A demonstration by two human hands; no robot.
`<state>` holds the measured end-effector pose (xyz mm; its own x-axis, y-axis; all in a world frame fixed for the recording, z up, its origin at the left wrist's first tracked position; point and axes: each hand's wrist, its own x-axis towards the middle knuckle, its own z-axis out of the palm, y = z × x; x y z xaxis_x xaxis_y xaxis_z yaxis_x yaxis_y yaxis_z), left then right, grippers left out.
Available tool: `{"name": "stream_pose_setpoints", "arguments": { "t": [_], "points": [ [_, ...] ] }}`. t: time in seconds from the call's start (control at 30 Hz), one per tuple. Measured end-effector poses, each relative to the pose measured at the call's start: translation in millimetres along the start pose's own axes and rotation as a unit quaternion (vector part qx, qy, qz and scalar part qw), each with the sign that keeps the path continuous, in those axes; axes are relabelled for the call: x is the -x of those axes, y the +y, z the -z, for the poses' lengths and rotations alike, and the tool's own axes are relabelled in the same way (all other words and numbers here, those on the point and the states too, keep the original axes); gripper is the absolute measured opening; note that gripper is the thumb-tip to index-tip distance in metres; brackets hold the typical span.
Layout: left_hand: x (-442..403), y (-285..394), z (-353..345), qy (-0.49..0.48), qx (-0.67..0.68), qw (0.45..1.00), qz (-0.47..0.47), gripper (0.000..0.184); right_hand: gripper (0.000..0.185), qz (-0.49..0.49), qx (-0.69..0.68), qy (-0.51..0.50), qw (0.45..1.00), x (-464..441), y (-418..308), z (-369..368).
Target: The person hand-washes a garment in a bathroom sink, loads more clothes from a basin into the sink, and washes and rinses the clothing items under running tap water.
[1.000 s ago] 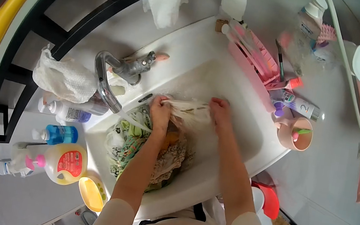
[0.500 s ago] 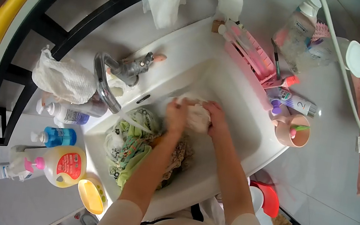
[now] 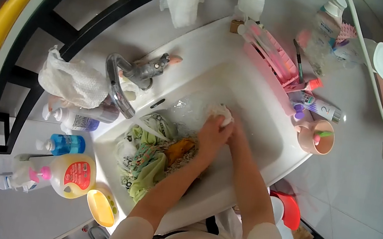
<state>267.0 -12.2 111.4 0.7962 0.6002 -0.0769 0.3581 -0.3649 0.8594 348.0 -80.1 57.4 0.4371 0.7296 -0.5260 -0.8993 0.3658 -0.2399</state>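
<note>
In the white sink (image 3: 271, 155), my left hand (image 3: 214, 133) is closed round a bunched white cloth (image 3: 224, 113). My right hand (image 3: 236, 129) presses against the same cloth from the other side, its fingers partly hidden behind my left hand. Water runs from the chrome faucet (image 3: 120, 88) onto a wet heap of green and patterned fabric (image 3: 152, 156) at the left of the basin. An orange-brown piece (image 3: 180, 151) shows in that heap, beside my left forearm.
Bottles, among them a blue one (image 3: 68, 144) and a large yellowish one (image 3: 73, 175), stand left of the sink near a yellow dish (image 3: 100, 208). On the right rim are a pink rack (image 3: 273, 57) and a pink cup (image 3: 323, 136).
The white cloth, stretched between my hands a second ago, is now bunched small. My left hand has moved right to meet my right hand, away from the fabric heap.
</note>
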Motion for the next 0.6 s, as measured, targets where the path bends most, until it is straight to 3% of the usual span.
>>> {"name": "stream_pose_setpoints", "arguments": {
  "t": [0.07, 0.1, 0.13, 0.2, 0.23, 0.3, 0.33, 0.37, 0.47, 0.5, 0.6],
  "points": [
    [-6, -11, 26, 0.007, 0.116, 0.984, 0.135, 0.016, 0.033, 0.109, 0.140, 0.127, 0.976, 11, 11, -27],
    [-12, -44, 35, 0.076, 0.222, 0.966, 0.105, 0.018, 0.031, 0.163, 0.208, 0.189, 0.946, 22, 15, -47],
    [-19, -77, 46, 0.144, 0.323, 0.932, 0.073, 0.019, 0.030, 0.173, 0.253, 0.144, 0.941, 25, 15, -54],
    [-6, -44, 102, 0.086, 0.324, 0.917, 0.215, 0.038, 0.027, 0.185, 0.331, 0.055, 0.924, 32, 26, -63],
    [0, -43, 113, 0.038, 0.297, 0.930, 0.214, 0.048, 0.027, 0.199, 0.338, 0.017, 0.920, 33, 34, -72],
    [15, -11, 136, 0.014, 0.395, 0.866, 0.307, 0.051, 0.026, 0.227, 0.356, -0.058, 0.905, 35, 53, -99],
    [22, -1, 144, 0.000, 0.443, 0.825, 0.350, 0.053, 0.025, 0.242, 0.414, -0.099, 0.872, 39, 61, -114],
    [25, -11, 154, -0.077, 0.554, 0.762, 0.327, 0.053, 0.023, 0.256, 0.469, -0.139, 0.834, 45, 68, -134],
    [11, -100, 150, -0.066, 0.745, 0.620, 0.236, 0.035, 0.020, 0.311, 0.603, -0.276, 0.681, 69, 87, -170],
    [15, -104, 155, -0.117, 0.792, 0.568, 0.193, 0.030, 0.023, 0.278, 0.614, -0.303, 0.674, 70, 95, -172],
    [15, -82, 175, 0.017, 0.578, 0.789, 0.209, 0.039, 0.027, 0.160, 0.424, -0.153, 0.878, 72, 98, -172]
  ]
}}
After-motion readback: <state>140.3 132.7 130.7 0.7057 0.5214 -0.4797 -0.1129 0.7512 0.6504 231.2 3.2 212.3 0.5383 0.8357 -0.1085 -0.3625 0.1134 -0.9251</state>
